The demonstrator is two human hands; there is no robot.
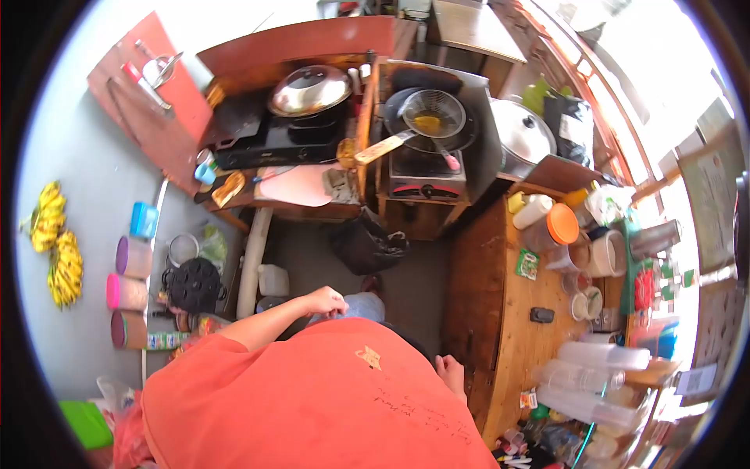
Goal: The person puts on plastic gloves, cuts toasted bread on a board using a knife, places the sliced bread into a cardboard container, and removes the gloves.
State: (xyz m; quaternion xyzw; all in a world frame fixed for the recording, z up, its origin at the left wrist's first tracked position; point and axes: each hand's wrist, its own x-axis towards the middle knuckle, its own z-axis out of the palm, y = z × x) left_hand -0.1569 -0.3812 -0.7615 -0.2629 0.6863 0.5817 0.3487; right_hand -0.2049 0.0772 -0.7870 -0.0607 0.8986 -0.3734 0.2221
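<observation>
The wooden counter [516, 332] stands just right of the right hand [451, 374], which is partly hidden, its visible fingers apparently curled. Ahead of the left hand [326, 301], the black bag [363, 244] sits near a foot [374, 284]; a careless step could snag it. Farther ahead, the strainer [433, 112] rests over the wok [394, 113]; bumping its jutting handle [383, 147] could tip it. The left fingers fold inward; whether either hand pinches anything, I cannot tell.

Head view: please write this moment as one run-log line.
left hand: fingers curled | right hand: beside wooden cabinet | held item: none visible | strainer: over pan
</observation>
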